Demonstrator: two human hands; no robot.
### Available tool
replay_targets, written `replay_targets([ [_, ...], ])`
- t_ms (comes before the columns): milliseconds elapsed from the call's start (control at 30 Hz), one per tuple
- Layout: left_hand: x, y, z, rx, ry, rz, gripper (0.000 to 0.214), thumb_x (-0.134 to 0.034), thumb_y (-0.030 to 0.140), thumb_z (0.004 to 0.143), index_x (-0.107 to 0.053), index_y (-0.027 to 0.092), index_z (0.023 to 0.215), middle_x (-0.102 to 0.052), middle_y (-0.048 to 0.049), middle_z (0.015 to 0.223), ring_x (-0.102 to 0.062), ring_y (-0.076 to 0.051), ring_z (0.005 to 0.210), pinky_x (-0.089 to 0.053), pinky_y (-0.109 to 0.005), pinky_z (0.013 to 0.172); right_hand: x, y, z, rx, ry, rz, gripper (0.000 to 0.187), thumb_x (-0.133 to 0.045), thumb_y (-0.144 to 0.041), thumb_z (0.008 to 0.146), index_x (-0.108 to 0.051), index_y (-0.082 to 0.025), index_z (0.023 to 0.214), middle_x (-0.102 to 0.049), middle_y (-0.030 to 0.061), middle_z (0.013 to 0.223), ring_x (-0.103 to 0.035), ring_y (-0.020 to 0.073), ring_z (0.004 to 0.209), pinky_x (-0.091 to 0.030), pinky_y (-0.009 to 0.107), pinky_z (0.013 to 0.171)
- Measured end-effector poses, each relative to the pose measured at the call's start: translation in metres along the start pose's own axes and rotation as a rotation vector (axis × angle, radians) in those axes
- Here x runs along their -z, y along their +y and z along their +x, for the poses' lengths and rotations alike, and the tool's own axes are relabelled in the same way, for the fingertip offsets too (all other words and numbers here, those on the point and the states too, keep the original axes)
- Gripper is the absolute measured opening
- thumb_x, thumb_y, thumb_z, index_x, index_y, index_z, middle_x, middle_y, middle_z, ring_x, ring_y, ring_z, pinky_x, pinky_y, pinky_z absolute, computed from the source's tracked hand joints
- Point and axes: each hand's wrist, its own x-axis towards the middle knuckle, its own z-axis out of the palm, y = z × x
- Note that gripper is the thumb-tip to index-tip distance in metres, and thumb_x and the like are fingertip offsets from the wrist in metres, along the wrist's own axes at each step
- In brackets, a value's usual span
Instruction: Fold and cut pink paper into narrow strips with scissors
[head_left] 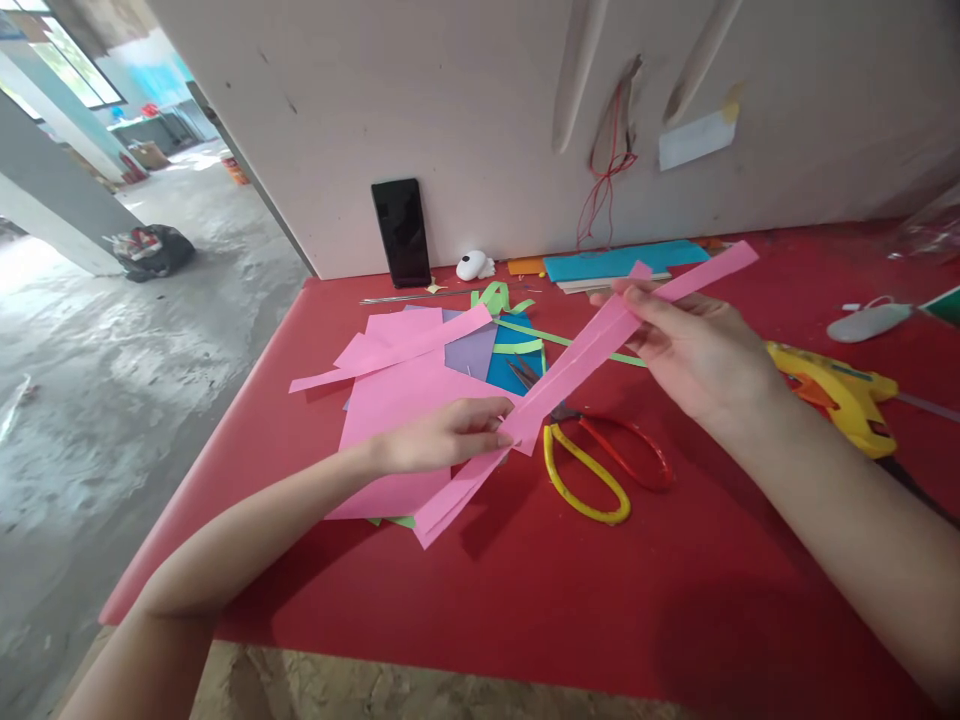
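Observation:
Pink paper strips (564, 376) stretch slantwise between my hands, raised above the red table. My left hand (457, 435) pinches them near their lower part, thumb and fingers closed. Farther up, my right hand (694, 345) grips the strips between thumb and fingers, and one end sticks out beyond it. Beneath my left hand lie pink paper sheets (397, 410), with another pink strip (405, 350) across them. Scissors (589, 475) with one yellow and one red handle loop rest just right of the strips; the blades are partly covered.
A black phone (402, 233) leans on the white wall panel. Beside it sits a small white object (475, 265). Curled green paper strips (496, 300) and blue paper (622, 262) lie behind. At the right is a yellow glue gun (836, 390). The red table (525, 600) ends at the left above the floor.

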Motion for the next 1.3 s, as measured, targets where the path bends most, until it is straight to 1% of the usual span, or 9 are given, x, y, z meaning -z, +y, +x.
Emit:
replay_targets([
  [133, 0.006, -0.006, 0.003, -0.022, -0.105, -0.173, 0.021, -0.046, 0.040, 0.094, -0.045, 0.021, 0.085, -0.054, 0.0034, 0.069, -0.051, -0.011, 0.060, -0.043, -0.027, 0.063, 0.002, -0.005, 0.001, 0.009, 0.039, -0.013, 0.013, -0.072, -0.015, 0.079, -0.075, -0.021, 0.068, -0.073, 0.0037, 0.079, -0.063, 0.0094, 0.074, -0.041, 0.025, 0.057],
  [233, 0.015, -0.013, 0.006, 0.032, -0.043, -0.143, 0.020, -0.047, 0.039, 0.093, -0.050, 0.020, 0.090, -0.065, 0.0014, 0.078, -0.057, -0.010, 0.057, -0.048, -0.027, 0.065, 0.002, -0.003, 0.002, 0.034, 0.113, -0.014, 0.009, -0.074, -0.014, 0.075, -0.074, -0.019, 0.068, -0.072, 0.0041, 0.076, -0.056, 0.0070, 0.063, -0.037, 0.024, 0.050],
  [333, 0.029, -0.020, 0.008, 0.109, 0.043, -0.026, 0.025, -0.051, 0.041, 0.093, -0.054, 0.019, 0.083, -0.060, 0.0046, 0.062, -0.054, -0.008, 0.052, -0.043, -0.023, 0.059, 0.004, -0.002, 0.008, 0.069, 0.206, -0.007, 0.011, -0.072, -0.010, 0.074, -0.073, -0.017, 0.066, -0.070, 0.0037, 0.073, -0.051, 0.0052, 0.056, -0.036, 0.021, 0.047],
  [433, 0.043, -0.023, 0.009, 0.148, 0.049, 0.033, 0.029, -0.056, 0.041, 0.090, -0.056, 0.018, 0.074, -0.057, 0.0053, 0.054, -0.051, -0.006, 0.048, -0.036, -0.021, 0.052, 0.007, -0.003, 0.013, 0.098, 0.271, 0.006, 0.017, -0.068, -0.006, 0.076, -0.070, -0.015, 0.062, -0.068, 0.0039, 0.070, -0.053, 0.0052, 0.056, -0.036, 0.019, 0.046],
  [633, 0.062, -0.017, 0.003, 0.169, 0.062, 0.088, 0.038, -0.069, 0.050, 0.078, -0.054, 0.018, 0.065, -0.064, 0.0038, 0.057, -0.054, -0.007, 0.047, -0.046, -0.024, 0.059, 0.010, -0.006, 0.016, 0.140, 0.337, 0.025, 0.020, -0.064, -0.004, 0.082, -0.066, -0.013, 0.065, -0.068, 0.0026, 0.069, -0.047, 0.0023, 0.049, -0.036, 0.019, 0.045],
  [800, 0.071, -0.017, -0.001, 0.214, 0.184, 0.188, 0.048, -0.069, 0.058, 0.074, -0.045, 0.019, 0.057, -0.056, 0.0057, 0.043, -0.053, -0.007, 0.045, -0.046, -0.022, 0.058, 0.007, -0.007, 0.012, 0.058, 0.305, -0.008, 0.010, -0.060, -0.015, 0.090, -0.068, -0.013, 0.084, -0.070, 0.0037, 0.070, -0.054, 0.0053, 0.046, -0.038, 0.022, 0.046],
  [967, 0.083, -0.026, -0.003, 0.308, 0.271, 0.316, 0.054, -0.061, 0.062, 0.078, -0.045, 0.019, 0.050, -0.058, 0.0030, 0.045, -0.053, -0.008, 0.043, -0.048, -0.024, 0.059, 0.003, -0.005, 0.009, -0.013, 0.278, -0.045, 0.022, -0.048, -0.025, 0.098, -0.066, -0.012, 0.098, -0.070, 0.0054, 0.068, -0.059, 0.0095, 0.046, -0.040, 0.024, 0.046],
  [1133, 0.093, -0.030, -0.009, 0.426, 0.322, 0.464, 0.044, -0.062, 0.054, 0.080, -0.052, 0.020, 0.054, -0.066, -0.0014, 0.058, -0.064, -0.016, 0.062, -0.047, -0.027, 0.063, 0.004, -0.005, 0.010, 0.059, 0.303, -0.040, 0.027, -0.042, -0.024, 0.100, -0.063, -0.013, 0.088, -0.068, 0.0042, 0.064, -0.056, 0.0083, 0.044, -0.036, 0.024, 0.045],
  [1300, 0.089, -0.029, -0.011, 0.482, 0.541, 0.669, 0.034, -0.063, 0.042, 0.079, -0.056, 0.021, 0.053, -0.059, -0.0049, 0.060, -0.059, -0.022, 0.061, -0.037, -0.031, 0.057, 0.004, -0.007, 0.010, -0.006, 0.267, -0.015, 0.034, -0.034, -0.020, 0.101, -0.058, -0.014, 0.079, -0.061, 0.0015, 0.056, -0.046, 0.0063, 0.039, -0.030, 0.023, 0.044],
])
